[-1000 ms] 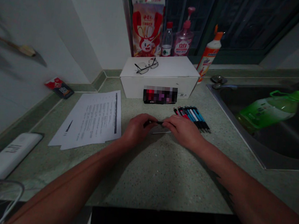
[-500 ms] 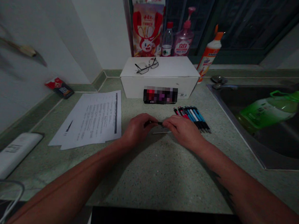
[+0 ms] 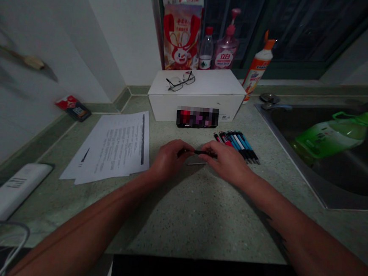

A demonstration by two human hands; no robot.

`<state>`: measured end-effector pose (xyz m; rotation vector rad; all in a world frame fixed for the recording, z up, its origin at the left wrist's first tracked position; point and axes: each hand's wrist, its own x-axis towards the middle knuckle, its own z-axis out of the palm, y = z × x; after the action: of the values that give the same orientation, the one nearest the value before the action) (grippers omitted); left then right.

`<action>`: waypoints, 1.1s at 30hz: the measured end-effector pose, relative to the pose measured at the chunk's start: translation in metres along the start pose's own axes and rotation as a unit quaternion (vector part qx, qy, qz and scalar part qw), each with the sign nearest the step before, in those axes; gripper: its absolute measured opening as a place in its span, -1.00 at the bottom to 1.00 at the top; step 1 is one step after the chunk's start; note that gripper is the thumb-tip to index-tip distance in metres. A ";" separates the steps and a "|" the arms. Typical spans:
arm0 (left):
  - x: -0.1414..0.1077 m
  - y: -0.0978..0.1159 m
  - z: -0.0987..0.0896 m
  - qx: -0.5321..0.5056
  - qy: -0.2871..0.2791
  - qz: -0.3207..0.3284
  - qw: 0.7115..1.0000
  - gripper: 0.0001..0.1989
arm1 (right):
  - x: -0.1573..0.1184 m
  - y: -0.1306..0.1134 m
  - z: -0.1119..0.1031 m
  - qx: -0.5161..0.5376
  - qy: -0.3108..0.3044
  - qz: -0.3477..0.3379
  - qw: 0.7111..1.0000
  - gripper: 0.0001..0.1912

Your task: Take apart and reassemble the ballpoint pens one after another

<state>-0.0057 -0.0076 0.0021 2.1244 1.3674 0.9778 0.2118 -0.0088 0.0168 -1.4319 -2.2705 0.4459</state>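
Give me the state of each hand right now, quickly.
Left hand: closed, holding one end of a slim black pen.
Right hand: closed, holding the other end of the same pen.

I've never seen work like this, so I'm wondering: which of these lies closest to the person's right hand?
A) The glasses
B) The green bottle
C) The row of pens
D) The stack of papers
C. The row of pens lies on the counter just beyond the right hand.
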 end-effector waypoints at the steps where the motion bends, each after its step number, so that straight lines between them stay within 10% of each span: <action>1: 0.000 -0.001 0.000 -0.002 0.001 0.001 1.000 -0.95 | 0.000 0.000 0.000 0.002 0.005 0.008 1.000 -0.80; 33: -0.001 0.001 0.001 -0.002 -0.016 0.059 0.998 -0.98 | -0.001 0.003 0.004 0.004 0.018 -0.011 1.000 -0.88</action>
<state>-0.0047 -0.0092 0.0020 2.2297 1.2361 0.9866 0.2124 -0.0087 0.0122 -1.3985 -2.2502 0.4191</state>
